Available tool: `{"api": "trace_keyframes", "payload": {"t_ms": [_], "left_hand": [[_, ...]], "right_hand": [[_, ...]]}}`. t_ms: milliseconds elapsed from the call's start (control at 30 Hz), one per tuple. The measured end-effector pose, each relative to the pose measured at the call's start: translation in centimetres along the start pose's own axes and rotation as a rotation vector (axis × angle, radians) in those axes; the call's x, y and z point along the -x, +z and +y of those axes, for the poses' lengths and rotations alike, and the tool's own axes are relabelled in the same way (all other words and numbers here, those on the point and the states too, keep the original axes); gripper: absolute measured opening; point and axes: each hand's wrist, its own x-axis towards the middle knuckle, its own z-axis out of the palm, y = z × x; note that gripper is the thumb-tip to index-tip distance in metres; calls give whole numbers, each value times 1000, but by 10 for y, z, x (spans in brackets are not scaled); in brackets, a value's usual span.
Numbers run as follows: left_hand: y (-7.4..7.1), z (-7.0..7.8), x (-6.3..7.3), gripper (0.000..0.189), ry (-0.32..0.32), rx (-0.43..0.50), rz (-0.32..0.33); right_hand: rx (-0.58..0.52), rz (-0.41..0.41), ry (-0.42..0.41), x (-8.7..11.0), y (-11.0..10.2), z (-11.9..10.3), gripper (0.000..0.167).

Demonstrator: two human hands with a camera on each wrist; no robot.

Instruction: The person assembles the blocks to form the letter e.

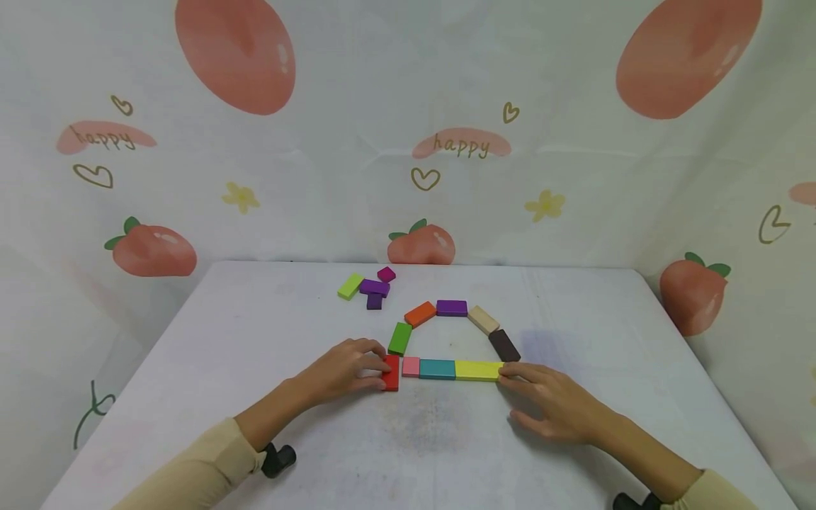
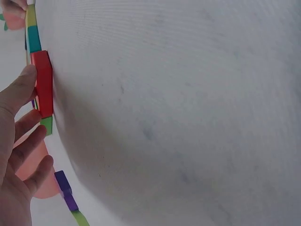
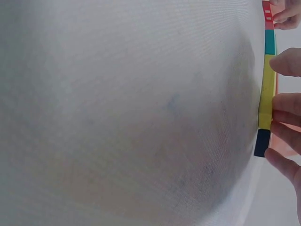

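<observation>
A red block (image 1: 392, 374) stands at the left end of a row, and my left hand (image 1: 349, 367) holds it with the thumb and curled fingers at its left side. To its right run a pink block (image 1: 411, 367), a teal block (image 1: 437, 370) and a yellow block (image 1: 477, 371). My right hand (image 1: 553, 404) touches the yellow block's right end with its fingertips, the thumb apart from it. Above the row, a green block (image 1: 399, 338), an orange block (image 1: 421, 314), a purple block (image 1: 451, 308), a beige block (image 1: 483, 320) and a dark block (image 1: 504, 346) form an arch.
Near the back edge lies a small group: a lime block (image 1: 350, 287), a purple block (image 1: 375, 287), a dark purple block (image 1: 374, 302) and a magenta piece (image 1: 386, 274). A white table (image 1: 268, 304) carries everything, with a printed curtain (image 1: 344, 177) behind it.
</observation>
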Motion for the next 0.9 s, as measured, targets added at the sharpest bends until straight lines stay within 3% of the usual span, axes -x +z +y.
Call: {"api": "trace_keyframes", "payload": {"t_ms": [900], "left_hand": [[1, 3, -7, 33, -25, -16, -36]], "right_hand": [[12, -20, 14, 0, -2, -2, 49]]}}
